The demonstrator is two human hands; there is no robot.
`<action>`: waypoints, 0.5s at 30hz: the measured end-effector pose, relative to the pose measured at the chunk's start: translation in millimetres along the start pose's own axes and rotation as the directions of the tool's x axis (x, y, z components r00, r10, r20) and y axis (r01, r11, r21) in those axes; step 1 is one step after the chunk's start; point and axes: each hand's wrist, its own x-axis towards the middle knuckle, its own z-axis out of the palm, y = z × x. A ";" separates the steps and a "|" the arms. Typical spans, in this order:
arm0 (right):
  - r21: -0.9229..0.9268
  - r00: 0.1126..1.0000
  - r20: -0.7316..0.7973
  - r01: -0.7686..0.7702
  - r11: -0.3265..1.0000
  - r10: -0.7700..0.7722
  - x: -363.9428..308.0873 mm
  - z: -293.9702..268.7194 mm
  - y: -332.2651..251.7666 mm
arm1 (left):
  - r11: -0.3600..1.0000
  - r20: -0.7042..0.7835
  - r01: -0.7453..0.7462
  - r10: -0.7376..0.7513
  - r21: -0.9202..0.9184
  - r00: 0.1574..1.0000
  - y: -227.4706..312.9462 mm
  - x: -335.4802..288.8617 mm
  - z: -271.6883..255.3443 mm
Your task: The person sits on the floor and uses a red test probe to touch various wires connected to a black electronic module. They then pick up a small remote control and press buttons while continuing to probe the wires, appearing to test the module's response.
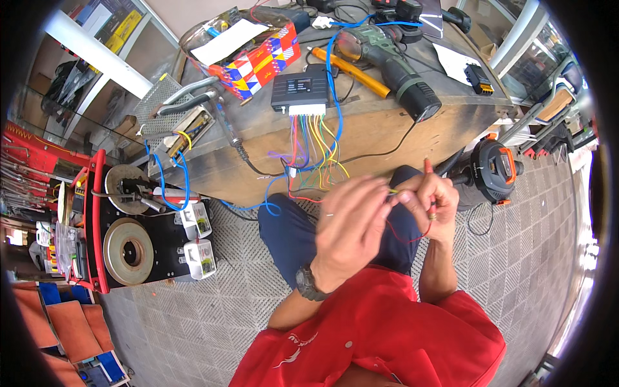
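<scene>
A slim red pen-shaped probe [428,167] is held in the right hand [435,201], above the lap and in front of the wooden bench [393,138]; its long axis runs nearly in line with the person's view, one end pointed toward the bench and the other toward the red shirt [387,309]. The right fingers are closed around the probe's middle. A thin red wire [409,241] hangs in a loop beneath the hands, and a short yellow-green wire [394,191] is seen between the fingertips of both. The left hand [351,226], with a dark watch [309,284] worn at its wrist, is blurred, its fingers bent toward the right; whether the wire is pinched by them cannot be told. One probe, one black control box [299,88] with many coloured leads, one cordless drill [393,64] and two white bins [191,257] are counted.
</scene>
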 end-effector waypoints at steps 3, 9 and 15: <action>0.022 0.994 0.107 0.009 1.000 -0.011 2.9 4.8 1.4 | 0.991 0.138 0.063 -0.047 -0.119 0.989 1.5 5.9 3.0; 0.043 0.976 0.215 -0.047 0.998 0.037 13.0 -0.8 1.6 | 0.990 0.280 0.141 -0.127 -0.030 0.951 -11.3 10.2 -23.8; 0.054 0.996 0.082 0.013 0.998 -0.017 29.3 -1.7 -4.1 | 0.963 0.291 0.270 -0.265 0.025 0.919 -17.8 12.5 -43.8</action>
